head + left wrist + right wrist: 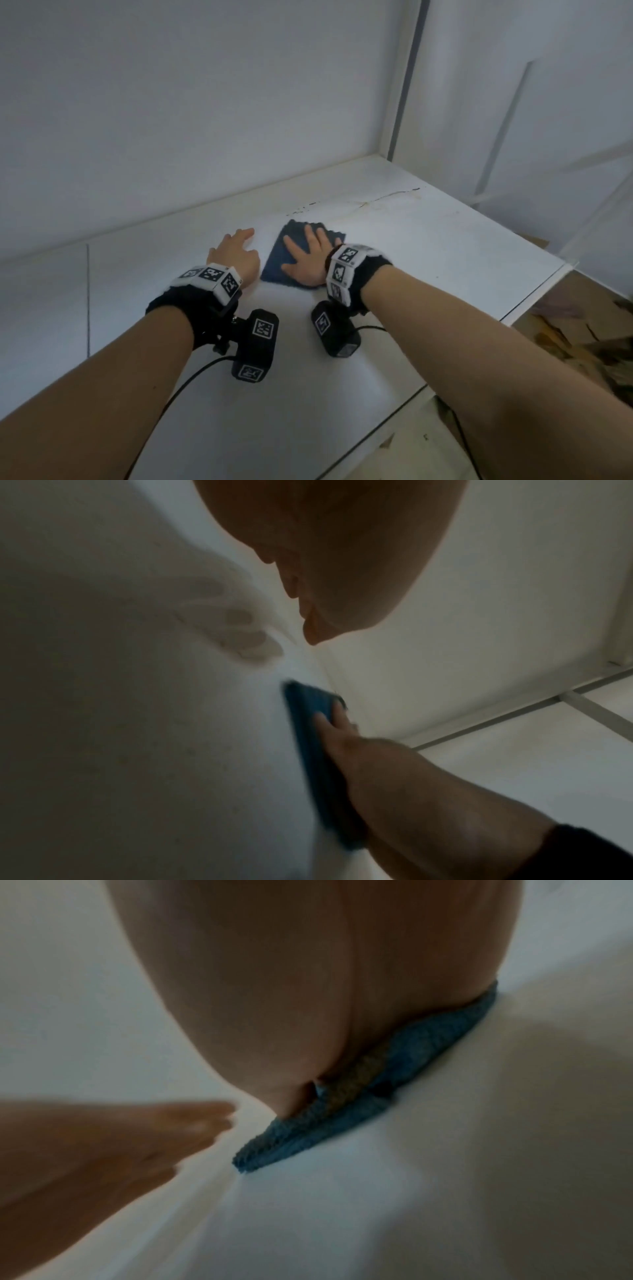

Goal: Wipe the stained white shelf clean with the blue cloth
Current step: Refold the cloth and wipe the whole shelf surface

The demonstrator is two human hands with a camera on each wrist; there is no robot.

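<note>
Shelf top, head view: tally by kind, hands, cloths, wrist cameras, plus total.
Hands: 2, left hand resting on the white shelf, right hand pressing flat on the cloth
Blue cloth: 1
Wrist cameras: 2, left wrist camera, right wrist camera
Total: 5

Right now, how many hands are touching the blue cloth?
1: the right hand presses flat on the blue cloth; the left hand rests beside it on the white shelf.
</note>
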